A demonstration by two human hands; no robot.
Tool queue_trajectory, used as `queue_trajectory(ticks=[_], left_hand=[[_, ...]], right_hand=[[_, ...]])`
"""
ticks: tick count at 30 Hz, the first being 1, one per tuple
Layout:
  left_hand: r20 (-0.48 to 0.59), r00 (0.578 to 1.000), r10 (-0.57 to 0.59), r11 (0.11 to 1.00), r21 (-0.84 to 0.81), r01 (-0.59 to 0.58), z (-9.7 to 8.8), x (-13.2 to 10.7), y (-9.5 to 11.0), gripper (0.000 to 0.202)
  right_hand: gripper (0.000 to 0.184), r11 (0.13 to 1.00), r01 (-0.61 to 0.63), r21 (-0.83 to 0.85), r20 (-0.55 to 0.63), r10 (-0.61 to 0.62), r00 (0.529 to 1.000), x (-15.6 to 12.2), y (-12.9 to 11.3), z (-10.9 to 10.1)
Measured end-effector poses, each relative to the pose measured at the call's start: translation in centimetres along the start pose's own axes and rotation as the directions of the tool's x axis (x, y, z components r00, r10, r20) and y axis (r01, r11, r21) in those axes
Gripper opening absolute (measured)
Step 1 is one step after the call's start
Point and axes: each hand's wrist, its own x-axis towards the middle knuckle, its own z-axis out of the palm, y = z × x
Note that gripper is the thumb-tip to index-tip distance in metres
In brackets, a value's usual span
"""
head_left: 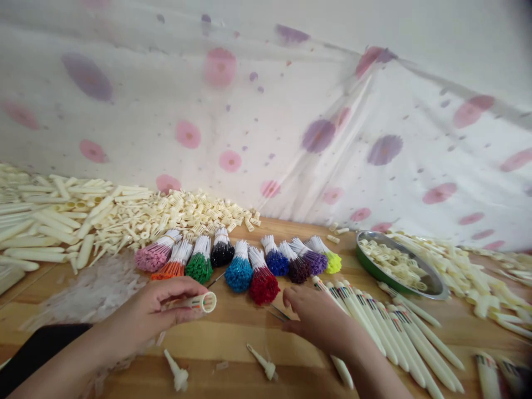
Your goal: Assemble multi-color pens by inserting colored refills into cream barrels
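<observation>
My left hand (166,307) is closed around a short cream slotted pen tube (203,302), its round open end turned to the right. An orange streak shows along the tube's side. Over the table to the right is my right hand (310,316), palm down, with thumb and forefinger apart. Thin metal prongs, like tweezers (279,313), lie by its fingertips; whether it touches them I cannot tell. Beyond both hands stand bundles of colored pen refills, among them a red bundle (264,280), a light blue bundle (238,270) and a green bundle (199,263).
Cream pen barrels (41,221) and small slotted parts (199,210) are heaped at the back left. Rows of multicolor pens (390,332) lie right. A green-sided metal dish (374,271) holds cream parts. Two pointed cream pieces (177,372) lie in front, and clear plastic bits (100,291) at left.
</observation>
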Motion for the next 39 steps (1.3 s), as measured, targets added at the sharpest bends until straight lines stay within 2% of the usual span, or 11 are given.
queue_trajectory(ticks=[6, 9, 12, 14, 16, 18, 22, 27, 30, 34, 39], left_hand=[[0.083, 0.995, -0.047, 0.996, -0.072, 0.053, 0.5, -0.1, -0.3, 0.017], [0.111, 0.991, -0.078, 0.986, -0.141, 0.093, 0.7, -0.1, -0.6, 0.018], [0.167, 0.983, -0.075, 0.969, -0.219, 0.111, 0.8, -0.2, -1.0, 0.018], [0.249, 0.967, -0.055, 0.957, -0.265, 0.122, 1.0, -0.2, -1.1, 0.018], [0.339, 0.940, -0.033, 0.948, -0.286, 0.136, 1.2, -0.2, -1.2, 0.019], [0.443, 0.896, -0.014, 0.946, -0.285, 0.155, 1.5, -0.3, -1.3, 0.025], [0.596, 0.803, 0.001, 0.924, -0.307, 0.227, 2.2, -0.2, -1.3, 0.039], [0.625, 0.780, 0.017, 0.937, -0.283, 0.206, 2.7, 0.0, -1.1, 0.048], [0.626, 0.780, 0.008, 0.942, -0.266, 0.204, 2.8, 0.0, -0.9, 0.050], [0.627, 0.779, 0.004, 0.942, -0.264, 0.209, 3.0, -0.2, -0.9, 0.051], [0.626, 0.779, 0.006, 0.942, -0.266, 0.206, 3.0, -0.3, -1.2, 0.049]], right_hand=[[0.020, 0.999, 0.021, -0.028, -0.004, -0.021, 1.000, 0.2, -0.4, 2.8], [0.019, 0.997, 0.081, 0.005, -0.024, -0.080, 0.996, -0.2, 0.1, 2.5], [0.016, 0.977, 0.172, 0.123, -0.174, -0.150, 0.973, -1.1, 0.3, 1.2], [0.017, 0.936, 0.307, 0.173, -0.360, -0.230, 0.904, -1.8, 0.0, 0.4], [0.017, 0.887, 0.444, 0.130, -0.523, -0.318, 0.790, -2.2, -0.5, -0.2], [0.016, 0.854, 0.517, 0.056, -0.615, -0.378, 0.692, -2.5, -1.1, -0.5], [0.014, 0.822, 0.566, -0.065, -0.695, -0.444, 0.565, -3.2, -2.0, -0.7], [0.021, 0.793, 0.577, -0.195, -0.726, -0.512, 0.459, -3.9, -3.0, -0.7], [0.025, 0.800, 0.550, -0.241, -0.739, -0.519, 0.430, -3.9, -3.5, -0.4], [0.027, 0.804, 0.537, -0.256, -0.700, -0.537, 0.471, -3.6, -3.9, -0.1], [0.030, 0.793, 0.553, -0.257, -0.680, -0.555, 0.479, -3.5, -4.1, 0.0]])
